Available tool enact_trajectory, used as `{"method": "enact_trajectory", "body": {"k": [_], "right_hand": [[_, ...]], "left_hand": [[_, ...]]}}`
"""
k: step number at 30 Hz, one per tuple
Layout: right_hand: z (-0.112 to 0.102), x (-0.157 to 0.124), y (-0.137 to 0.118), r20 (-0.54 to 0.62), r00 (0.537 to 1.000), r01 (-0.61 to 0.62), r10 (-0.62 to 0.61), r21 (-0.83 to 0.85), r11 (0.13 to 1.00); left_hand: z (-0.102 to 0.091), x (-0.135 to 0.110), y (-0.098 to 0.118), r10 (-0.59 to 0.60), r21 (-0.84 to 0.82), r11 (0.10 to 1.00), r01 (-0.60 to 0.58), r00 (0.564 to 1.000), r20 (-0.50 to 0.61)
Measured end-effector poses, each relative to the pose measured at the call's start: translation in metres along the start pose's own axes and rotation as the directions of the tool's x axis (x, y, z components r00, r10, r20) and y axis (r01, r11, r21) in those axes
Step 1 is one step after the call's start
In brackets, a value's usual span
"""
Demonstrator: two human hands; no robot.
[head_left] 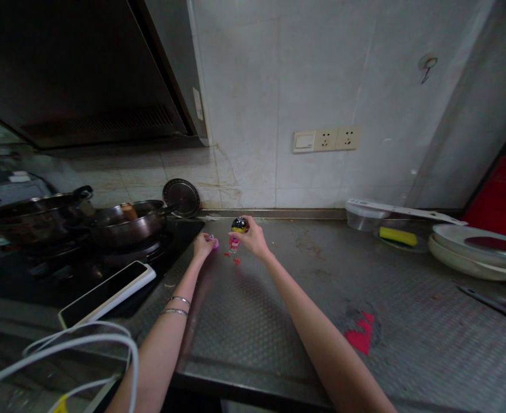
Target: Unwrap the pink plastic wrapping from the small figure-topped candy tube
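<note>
My right hand (253,236) is closed around a small bottle (236,232) with a dark round top and a pink label, held upright on the steel counter (304,310) near the back wall. My left hand (203,244) rests beside it, fingers pinched on a small pink piece (214,241), perhaps a cap. A few red scraps (234,259) lie on the counter just below the bottle. Two thin bracelets (177,305) sit on my left forearm.
A stove with two dark pans (119,221) stands at left, and a phone (106,292) lies on its front edge. White cables (76,344) curl at lower left. Stacked white plates (471,246), a yellow sponge (397,236) and a plastic tub are at right. A red patch (361,335) marks the counter.
</note>
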State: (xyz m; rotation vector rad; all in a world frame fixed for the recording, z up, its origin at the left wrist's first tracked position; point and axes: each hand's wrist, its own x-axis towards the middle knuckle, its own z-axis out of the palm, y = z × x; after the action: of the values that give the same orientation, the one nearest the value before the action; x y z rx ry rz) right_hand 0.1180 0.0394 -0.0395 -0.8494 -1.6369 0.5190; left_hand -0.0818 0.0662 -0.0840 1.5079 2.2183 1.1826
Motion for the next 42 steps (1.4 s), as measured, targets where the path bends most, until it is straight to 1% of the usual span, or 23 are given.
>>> {"method": "enact_trajectory", "body": {"k": [2, 4, 6, 8, 10, 12, 15, 18, 20, 22, 25, 28, 30, 32, 34, 35, 37, 39, 42], "right_hand": [[0.001, 0.000, 0.001, 0.024, 1.000, 0.014, -0.014, -0.004, 1.000], [0.002, 0.000, 0.003, 0.036, 0.998, 0.043, -0.042, -0.012, 0.999], [0.004, -0.001, 0.004, 0.033, 0.998, 0.063, -0.062, -0.024, 0.998], [0.005, 0.000, 0.006, 0.019, 0.998, 0.057, -0.056, -0.028, 0.998], [0.004, 0.001, 0.008, -0.003, 1.000, 0.019, -0.019, -0.012, 1.000], [0.003, 0.003, 0.011, -0.029, 0.999, -0.028, 0.029, 0.015, 0.999], [-0.001, 0.007, 0.012, -0.050, 0.998, -0.036, 0.038, 0.046, 0.998], [-0.007, 0.012, 0.009, -0.065, 0.998, -0.010, 0.014, 0.064, 0.998], [-0.010, 0.015, 0.008, -0.087, 0.995, -0.037, 0.042, 0.066, 0.997], [-0.014, 0.018, 0.008, -0.104, 0.991, -0.080, 0.088, 0.076, 0.994], [-0.017, 0.023, 0.013, -0.099, 0.988, -0.106, 0.119, 0.122, 0.987], [-0.016, 0.027, 0.019, -0.104, 0.985, -0.115, 0.136, 0.193, 0.974], [-0.015, 0.029, 0.022, -0.123, 0.977, -0.136, 0.172, 0.260, 0.956], [-0.015, 0.030, 0.023, -0.141, 0.964, -0.166, 0.224, 0.336, 0.927], [-0.016, 0.031, 0.024, -0.149, 0.947, -0.199, 0.285, 0.424, 0.883], [-0.016, 0.032, 0.024, -0.149, 0.937, -0.212, 0.315, 0.473, 0.855], [-0.018, 0.031, 0.025, -0.129, 0.925, -0.229, 0.358, 0.562, 0.795], [-0.019, 0.029, 0.026, -0.099, 0.923, -0.239, 0.372, 0.610, 0.755], [-0.019, 0.027, 0.027, -0.060, 0.929, -0.251, 0.365, 0.621, 0.742]], "left_hand": [[-0.002, -0.003, 0.003, 0.006, 0.016, 1.000, -0.006, 0.999, -0.032], [-0.004, -0.005, 0.006, 0.038, 0.009, 0.999, -0.037, 0.995, -0.090], [-0.006, -0.006, 0.010, 0.089, -0.027, 0.995, -0.093, 0.985, -0.146], [-0.006, -0.007, 0.014, 0.142, -0.081, 0.984, -0.158, 0.974, -0.176], [-0.006, -0.008, 0.018, 0.181, -0.155, 0.967, -0.204, 0.972, -0.153], [-0.004, -0.009, 0.022, 0.192, -0.258, 0.944, -0.204, 0.979, -0.070], [0.001, -0.013, 0.027, 0.189, -0.405, 0.902, -0.150, 0.980, 0.058], [0.007, -0.020, 0.033, 0.161, -0.513, 0.854, -0.088, 0.982, 0.099], [0.011, -0.027, 0.037, 0.101, -0.573, 0.819, -0.009, 0.986, 0.129], [0.016, -0.033, 0.041, 0.031, -0.616, 0.782, 0.094, 0.982, 0.188], [0.022, -0.042, 0.047, -0.021, -0.678, 0.694, 0.241, 0.949, 0.315], [0.028, -0.048, 0.052, -0.035, -0.747, 0.543, 0.383, 0.899, 0.436], [0.031, -0.051, 0.056, -0.040, -0.789, 0.397, 0.470, 0.867, 0.496], [0.031, -0.054, 0.060, -0.010, -0.824, 0.241, 0.513, 0.850, 0.526], [0.030, -0.058, 0.064, 0.056, -0.847, 0.133, 0.515, 0.849, 0.526], [0.029, -0.060, 0.066, 0.100, -0.852, 0.108, 0.512, 0.847, 0.521], [0.026, -0.064, 0.069, 0.187, -0.854, 0.102, 0.510, 0.833, 0.520], [0.023, -0.067, 0.071, 0.250, -0.846, 0.127, 0.518, 0.809, 0.532], [0.019, -0.071, 0.072, 0.287, -0.823, 0.178, 0.539, 0.772, 0.567]]}}
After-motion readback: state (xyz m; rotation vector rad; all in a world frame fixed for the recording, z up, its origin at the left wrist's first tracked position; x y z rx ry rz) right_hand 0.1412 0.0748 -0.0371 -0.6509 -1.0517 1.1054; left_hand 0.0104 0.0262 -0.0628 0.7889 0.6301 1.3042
